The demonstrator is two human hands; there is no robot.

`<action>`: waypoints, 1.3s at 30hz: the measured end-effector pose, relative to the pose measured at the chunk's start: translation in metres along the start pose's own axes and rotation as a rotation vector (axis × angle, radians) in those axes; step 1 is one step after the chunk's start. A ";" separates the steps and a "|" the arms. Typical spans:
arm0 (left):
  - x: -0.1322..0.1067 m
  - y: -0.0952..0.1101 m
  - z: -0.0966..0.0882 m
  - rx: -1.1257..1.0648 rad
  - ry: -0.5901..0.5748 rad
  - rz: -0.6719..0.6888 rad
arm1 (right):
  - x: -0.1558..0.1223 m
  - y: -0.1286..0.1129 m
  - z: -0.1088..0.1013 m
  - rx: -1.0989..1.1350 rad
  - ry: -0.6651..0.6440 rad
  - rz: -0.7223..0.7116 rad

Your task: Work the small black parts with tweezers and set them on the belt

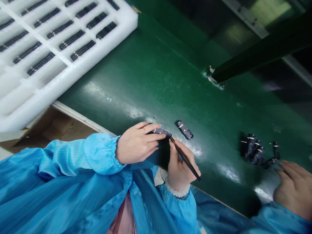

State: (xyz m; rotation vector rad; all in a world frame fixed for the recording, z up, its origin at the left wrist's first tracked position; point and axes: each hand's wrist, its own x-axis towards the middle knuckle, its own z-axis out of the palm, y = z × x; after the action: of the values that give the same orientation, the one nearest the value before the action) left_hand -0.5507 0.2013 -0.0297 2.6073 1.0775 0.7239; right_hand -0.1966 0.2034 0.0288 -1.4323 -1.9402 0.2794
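My left hand (137, 144) has its fingers closed over a small black electronic part (161, 132), pressing it near the table's front edge. My right hand (181, 162) pinches black tweezers (186, 158), whose tip meets the right end of that part. A second black electronic part (184, 129) of similar shape lies on the green table just beyond my right hand. Part of the held piece is covered by my left fingers.
A white foam tray (97, 53) with several black parts in slots stands at the left. Near a co-worker's hand (293, 187) on the right lies a pile of black parts (255, 149). A dark post (258, 48) rises from the green table (156, 78). An open cardboard box (60, 126) sits below the table edge.
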 end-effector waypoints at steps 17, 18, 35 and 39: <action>0.000 0.001 0.000 0.005 0.002 0.000 | -0.010 0.034 -0.034 0.129 -0.009 0.083; 0.000 0.001 0.000 0.004 0.004 -0.001 | -0.011 0.033 -0.032 0.126 0.001 0.079; 0.000 0.000 0.000 0.008 0.006 -0.002 | -0.023 -0.112 0.133 -0.014 0.156 0.077; 0.000 0.000 0.000 0.004 0.009 0.002 | -0.033 -0.121 0.160 -0.015 0.186 0.105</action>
State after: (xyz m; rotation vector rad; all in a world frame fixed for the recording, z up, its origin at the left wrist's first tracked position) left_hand -0.5508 0.2008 -0.0298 2.6106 1.0804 0.7354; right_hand -0.3858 0.1656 -0.0359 -1.5160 -1.7248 0.1733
